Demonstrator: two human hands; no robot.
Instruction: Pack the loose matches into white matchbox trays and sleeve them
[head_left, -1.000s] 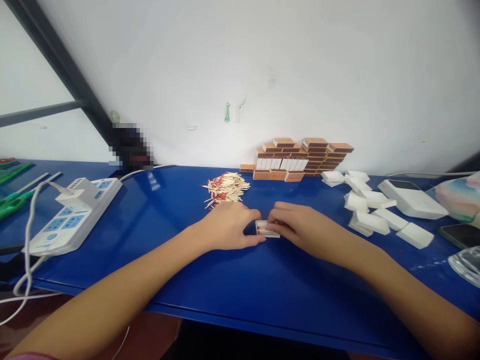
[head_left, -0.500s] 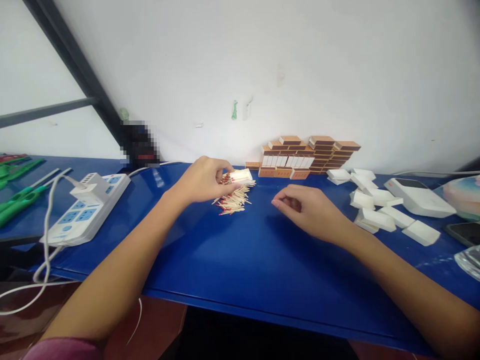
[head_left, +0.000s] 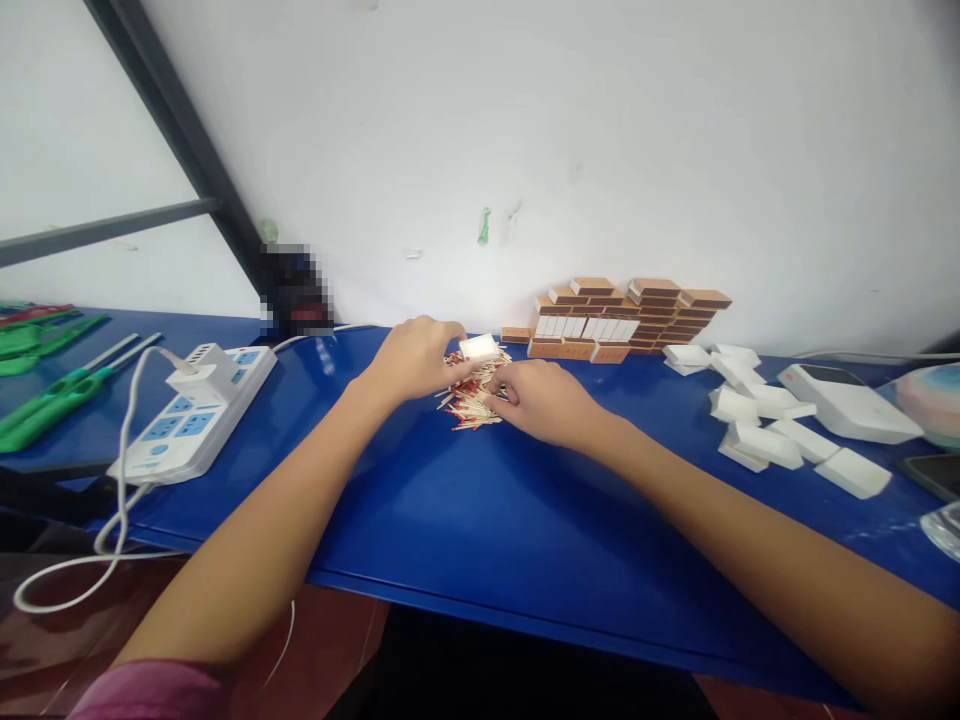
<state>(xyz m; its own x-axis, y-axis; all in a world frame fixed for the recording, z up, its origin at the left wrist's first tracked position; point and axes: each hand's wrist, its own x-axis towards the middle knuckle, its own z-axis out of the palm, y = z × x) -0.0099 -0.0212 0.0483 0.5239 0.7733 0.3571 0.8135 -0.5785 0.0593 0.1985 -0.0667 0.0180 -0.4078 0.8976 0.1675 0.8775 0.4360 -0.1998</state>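
My left hand [head_left: 421,358] grips a small white matchbox tray [head_left: 480,347] between thumb and fingers, just above the back of a loose pile of red-tipped matches [head_left: 472,408]. On the pile's right side, my right hand [head_left: 551,398] has its fingers curled together and touching the matches. Whatever its fingertips pinch is hidden. The pile lies on the blue table [head_left: 450,530], between and below both hands.
Stacked matchboxes [head_left: 652,320] stand against the wall behind. Several white trays [head_left: 765,440] are scattered at right, beside a white device [head_left: 851,400]. A power strip [head_left: 202,430] with a cable and green-handled tools [head_left: 60,410] lie at left.
My right hand has moved left from the bare table to the match pile. My left hand still holds the tray over the pile. The whole view has shifted slightly.
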